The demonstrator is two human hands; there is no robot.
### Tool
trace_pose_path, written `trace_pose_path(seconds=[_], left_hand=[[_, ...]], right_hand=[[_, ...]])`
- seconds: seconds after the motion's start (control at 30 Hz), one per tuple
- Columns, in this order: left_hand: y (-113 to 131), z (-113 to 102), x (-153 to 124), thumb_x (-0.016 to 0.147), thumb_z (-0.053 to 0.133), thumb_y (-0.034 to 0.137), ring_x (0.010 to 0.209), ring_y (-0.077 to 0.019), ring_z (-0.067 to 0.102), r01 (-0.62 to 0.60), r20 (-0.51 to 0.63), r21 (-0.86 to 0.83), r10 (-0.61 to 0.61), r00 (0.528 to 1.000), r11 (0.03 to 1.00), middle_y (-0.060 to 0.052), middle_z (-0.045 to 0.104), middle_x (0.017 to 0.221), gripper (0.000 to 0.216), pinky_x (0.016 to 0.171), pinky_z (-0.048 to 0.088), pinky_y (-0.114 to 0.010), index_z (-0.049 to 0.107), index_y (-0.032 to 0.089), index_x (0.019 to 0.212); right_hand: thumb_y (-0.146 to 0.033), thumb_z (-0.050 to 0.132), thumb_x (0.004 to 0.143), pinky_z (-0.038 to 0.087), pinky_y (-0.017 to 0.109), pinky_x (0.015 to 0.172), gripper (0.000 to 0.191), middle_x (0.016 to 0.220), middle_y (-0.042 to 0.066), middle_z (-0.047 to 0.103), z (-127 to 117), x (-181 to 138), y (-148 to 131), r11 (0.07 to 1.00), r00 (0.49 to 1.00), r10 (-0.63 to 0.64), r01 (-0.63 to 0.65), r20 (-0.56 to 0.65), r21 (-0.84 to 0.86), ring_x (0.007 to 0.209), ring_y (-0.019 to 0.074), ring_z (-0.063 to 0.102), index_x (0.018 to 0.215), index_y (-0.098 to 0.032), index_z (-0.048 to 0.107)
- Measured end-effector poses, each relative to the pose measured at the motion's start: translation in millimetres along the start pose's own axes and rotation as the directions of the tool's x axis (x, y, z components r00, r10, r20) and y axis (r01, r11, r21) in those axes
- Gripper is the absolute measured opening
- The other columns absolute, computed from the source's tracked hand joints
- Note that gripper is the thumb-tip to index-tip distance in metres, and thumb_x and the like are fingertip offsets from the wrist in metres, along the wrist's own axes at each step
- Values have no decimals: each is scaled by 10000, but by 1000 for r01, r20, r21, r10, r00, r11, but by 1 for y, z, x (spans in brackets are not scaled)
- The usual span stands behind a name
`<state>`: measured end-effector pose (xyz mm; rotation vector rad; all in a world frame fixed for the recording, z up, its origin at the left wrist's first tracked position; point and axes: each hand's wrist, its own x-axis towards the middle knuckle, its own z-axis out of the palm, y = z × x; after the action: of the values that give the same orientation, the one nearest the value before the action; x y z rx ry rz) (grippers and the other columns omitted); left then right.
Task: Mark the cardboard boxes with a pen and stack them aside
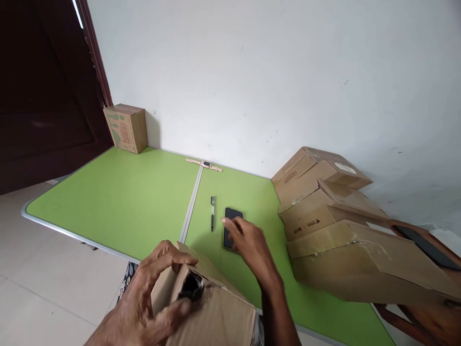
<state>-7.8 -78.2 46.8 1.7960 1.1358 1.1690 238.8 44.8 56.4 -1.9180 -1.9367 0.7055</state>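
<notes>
My left hand [154, 288] grips the upper corner of a cardboard box [219, 312] at the table's near edge. Its thumb presses beside a torn dark hole in the box, and its fingers curl over the top edge. My right hand [248, 238] hovers over a black smartphone [228, 235], partly covering it. Its fingers are bent but apart, with nothing seen between them. Left of the phone lies a pen [212, 214] with a clear barrel and dark ends, near the right fingertips.
A green folding table [108, 192] stands against a white wall. A strip-like ruler [194, 161] with a small dark object [206, 164] lies at the back. One carton [131, 129] sits far left, and several cartons [324, 250] line the right side.
</notes>
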Motion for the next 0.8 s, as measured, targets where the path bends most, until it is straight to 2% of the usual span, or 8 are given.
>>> trace_pose_path(seconds=[0.13, 0.27, 0.43, 0.5, 0.6, 0.63, 0.7, 0.8], left_hand=[[-10, 0, 10, 953, 631, 570, 1480, -395, 345, 45, 191, -291, 12, 981, 956, -109, 461, 1482, 530, 1154, 404, -556, 529, 349, 1424], [-15, 0, 18, 853, 664, 715, 1264, -380, 511, 68, 261, -420, 49, 964, 905, -122, 519, 1343, 744, 1090, 426, -549, 500, 299, 1448], [-17, 3, 17, 817, 671, 799, 1175, -367, 554, 72, 209, -356, 4, 978, 932, -128, 549, 1276, 807, 1003, 463, -502, 542, 261, 1405], [-16, 5, 17, 814, 661, 826, 1160, -359, 563, 55, 184, -327, 6, 983, 943, -126, 567, 1253, 819, 1006, 463, -499, 556, 255, 1391], [-17, 8, 18, 794, 700, 827, 1173, -361, 566, 1, 160, -301, 49, 986, 954, -131, 578, 1256, 851, 1031, 462, -503, 559, 249, 1403], [-17, 8, 19, 776, 721, 829, 1177, -363, 564, -29, 159, -294, 79, 984, 955, -132, 577, 1258, 875, 1037, 463, -503, 554, 251, 1411], [-18, 9, 19, 721, 756, 853, 1181, -362, 561, -107, 168, -276, 158, 973, 955, -129, 573, 1263, 967, 1050, 462, -503, 518, 265, 1450], [-17, 6, 19, 675, 787, 861, 1214, -374, 555, -171, 210, -222, 218, 953, 960, -141, 549, 1318, 1101, 1084, 452, -523, 423, 283, 1538]], right_hand=[[-325, 592, 1044, 517, 336, 801, 243, 994, 152, 770, 48, 57, 3, 986, 994, 101, -94, 43, -136, 962, 264, 733, 942, -136, 706], [-371, 682, 1027, 597, 430, 921, 253, 1187, 91, 730, 80, 86, 1, 966, 974, 216, -203, 72, -159, 1033, 227, 718, 1165, -160, 701], [-202, 732, 952, 593, 367, 834, 107, 891, 61, 752, 75, 93, 14, 978, 974, 207, -206, 91, -15, 891, 223, 741, 866, -143, 707], [-196, 668, 945, 567, 318, 716, 186, 709, 44, 716, 59, 78, 18, 982, 984, 156, -164, 84, 96, 740, 219, 740, 762, -166, 661], [-360, 539, 997, 528, 266, 541, 183, 721, 9, 724, 21, 29, 20, 905, 997, 71, -47, -41, 423, 598, 181, 714, 925, -216, 626], [-391, 613, 953, 510, 259, 482, 164, 710, 2, 723, 8, 7, 19, 735, 984, 57, 73, -168, 674, 555, 184, 700, 960, -228, 628], [-400, 752, 878, 525, 251, 442, 175, 684, -9, 727, -14, -40, 14, 405, 958, 9, 259, -287, 877, 526, 186, 701, 910, -253, 663], [-373, 728, 956, 549, 255, 405, 67, 838, 17, 776, -23, -101, -1, 330, 929, -190, 365, -317, 871, 583, 202, 740, 994, -321, 750]])
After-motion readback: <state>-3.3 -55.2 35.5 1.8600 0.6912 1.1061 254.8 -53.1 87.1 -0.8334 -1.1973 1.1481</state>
